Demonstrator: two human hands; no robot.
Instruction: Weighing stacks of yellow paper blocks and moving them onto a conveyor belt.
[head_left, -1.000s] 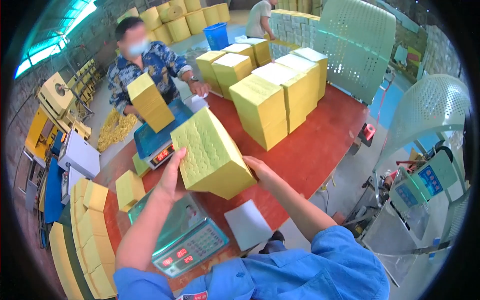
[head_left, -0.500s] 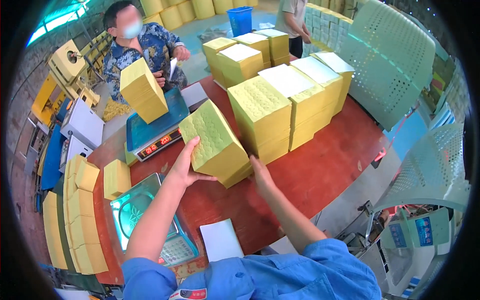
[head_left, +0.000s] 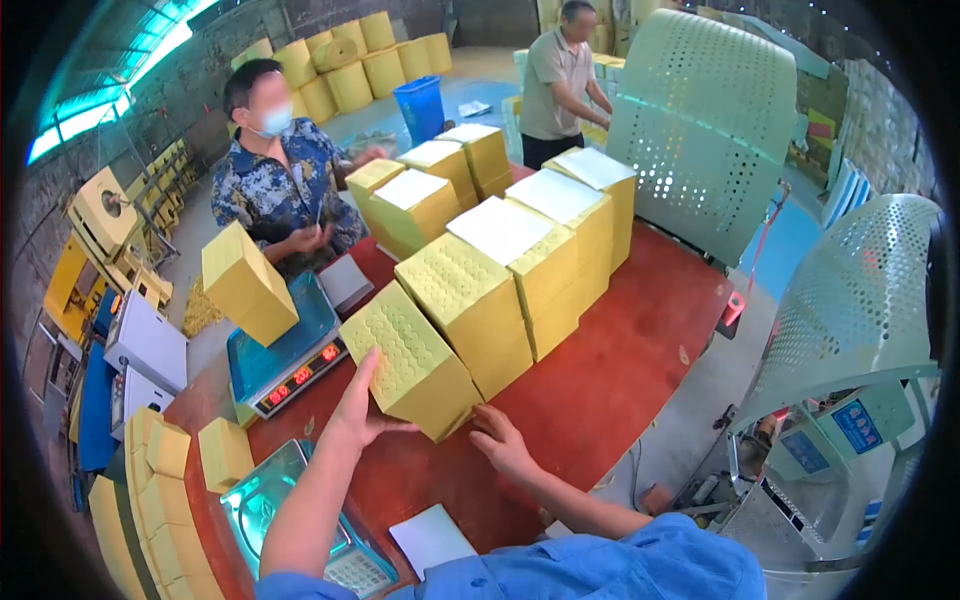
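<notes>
A thick stack of yellow paper sheets [head_left: 410,360] with a punched pattern on top stands tilted against the front of the row. My left hand [head_left: 360,405] grips its near left side, thumb up along the face and fingers by the lower edge. My right hand [head_left: 503,445] is at its lower right corner, fingers apart; whether the fingertips touch the paper is hard to tell. Right behind it stands a taller yellow paper stack [head_left: 470,330], followed by more stacks with white sheets [head_left: 500,230] on top.
The red table [head_left: 600,370] bears a blue-pan scale [head_left: 290,365] with a yellow paper block [head_left: 250,285], a second scale [head_left: 265,500], a white sheet [head_left: 430,540] and smaller yellow blocks [head_left: 225,455]. A masked co-worker [head_left: 285,180] stands across; another person [head_left: 560,90] is farther back. Perforated metal guards [head_left: 700,140] stand right.
The view has tilted up, showing more of the far room. The held stack has come up against the row. My right hand's fingers have come out from behind its corner.
</notes>
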